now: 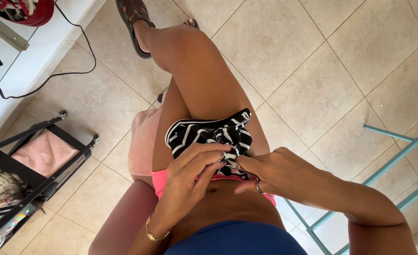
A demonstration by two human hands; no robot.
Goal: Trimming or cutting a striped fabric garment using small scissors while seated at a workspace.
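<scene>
two hands working a striped cloth on a lap

seen from above, a seated person holds a black-and-white striped cloth [209, 137] on their crossed thighs, near the middle of the view. the left hand [190, 177] has its fingers curled and pinched on the near edge of the cloth. the right hand [270, 172], with a ring on one finger, meets it from the right, fingertips closed on the same bunched part, so the two hands are close together and both clamped on the fabric. the far part of the cloth lies spread over the upper thigh.

a gold bracelet [154, 232] circles the left wrist. a pink towel [143, 141] lies under the legs on the left. the floor [312, 71] is beige tile. at far left stands a black wire rack [34, 160] with a pink item in it, and a black cable [72, 56] trails across the floor. a teal metal frame [393, 160] stands at right. one sandalled foot [135, 26] points to the far side.
</scene>
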